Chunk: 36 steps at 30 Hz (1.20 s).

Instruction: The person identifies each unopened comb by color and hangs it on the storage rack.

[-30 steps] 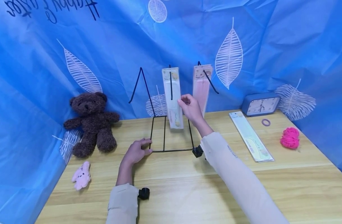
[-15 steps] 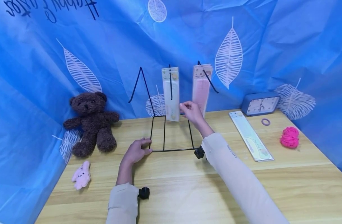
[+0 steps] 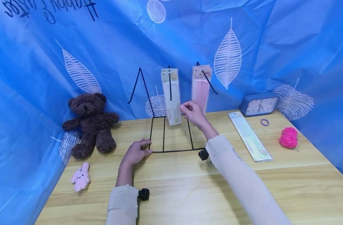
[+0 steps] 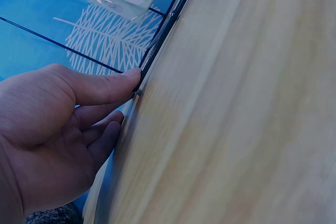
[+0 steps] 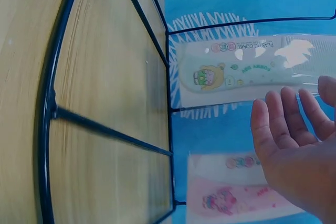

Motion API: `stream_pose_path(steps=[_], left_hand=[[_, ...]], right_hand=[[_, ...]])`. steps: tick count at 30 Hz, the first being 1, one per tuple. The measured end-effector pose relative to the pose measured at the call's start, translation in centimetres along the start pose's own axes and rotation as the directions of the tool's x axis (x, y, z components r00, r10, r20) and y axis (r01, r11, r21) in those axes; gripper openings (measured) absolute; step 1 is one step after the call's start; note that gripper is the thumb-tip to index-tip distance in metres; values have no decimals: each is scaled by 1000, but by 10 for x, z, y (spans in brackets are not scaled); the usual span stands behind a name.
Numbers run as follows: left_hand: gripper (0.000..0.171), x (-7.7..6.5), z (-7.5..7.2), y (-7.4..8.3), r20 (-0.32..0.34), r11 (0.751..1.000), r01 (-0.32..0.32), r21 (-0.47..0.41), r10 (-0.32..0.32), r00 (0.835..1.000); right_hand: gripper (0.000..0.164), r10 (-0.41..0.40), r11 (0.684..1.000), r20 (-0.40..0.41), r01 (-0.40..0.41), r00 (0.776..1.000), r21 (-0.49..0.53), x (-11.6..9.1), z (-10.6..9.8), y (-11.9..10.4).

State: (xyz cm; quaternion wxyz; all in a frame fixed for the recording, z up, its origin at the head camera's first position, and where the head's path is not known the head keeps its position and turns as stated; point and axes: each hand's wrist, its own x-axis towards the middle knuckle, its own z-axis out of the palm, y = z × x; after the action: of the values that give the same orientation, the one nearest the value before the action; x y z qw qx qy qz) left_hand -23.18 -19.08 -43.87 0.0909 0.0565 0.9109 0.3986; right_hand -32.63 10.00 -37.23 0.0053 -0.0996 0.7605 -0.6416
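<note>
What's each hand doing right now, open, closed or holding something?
Left hand: open, thumb pressing the wire rack's base corner on the table.
Right hand: open, fingers straight beside the hanging white comb pack, gripping nothing.

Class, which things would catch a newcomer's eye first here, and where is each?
A black wire rack stands mid-table with two packaged combs hanging from its hooks; the right hand is open beside the pale one, the left hand at the base's corner. A brown teddy bear sits left, pink yarn right.

tabletop (image 3: 188, 187): light wood | wire rack (image 3: 171, 147) mid-back | brown teddy bear (image 3: 90, 122), small pink plush (image 3: 80, 177) left | packaged comb (image 3: 250, 136), blue clock (image 3: 259, 104), hair tie (image 3: 264, 122), pink yarn (image 3: 288, 137) right
</note>
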Motion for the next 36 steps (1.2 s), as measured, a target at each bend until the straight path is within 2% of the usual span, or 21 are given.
stream_pose_path(steps=[10,16,18,21,25,30,36], left_hand=[[47,0,0,0,3,1000,-7,-26,8,1000],[47,1,0,0,0,1000,-7,-21,7,1000],[48,1,0,0,2,1000,-2,-21,2,1000],[48,1,-1,0,4,1000,4,-24,-4,1000],[48,-1,-2,0,4,1000,2,-31,-2,1000],[48,-1,-2,-1,2,999,-11,-30,12,1000],[48,-1,-1,-1,9,999,-6,-32,6,1000]], right_hand=[[32,-97,994,7,98,995,-44,-16,-25,-5],[31,-111,993,-28,109,993,-53,-24,-46,1],[30,-104,994,-33,103,994,-33,-26,-53,4],[32,-89,995,-43,87,995,-55,-31,-66,9],[33,-66,989,-75,55,995,-141,-38,-84,16],[38,-40,982,-126,16,991,-187,-45,-112,24],[49,34,967,-167,-75,985,-243,-56,-147,37]])
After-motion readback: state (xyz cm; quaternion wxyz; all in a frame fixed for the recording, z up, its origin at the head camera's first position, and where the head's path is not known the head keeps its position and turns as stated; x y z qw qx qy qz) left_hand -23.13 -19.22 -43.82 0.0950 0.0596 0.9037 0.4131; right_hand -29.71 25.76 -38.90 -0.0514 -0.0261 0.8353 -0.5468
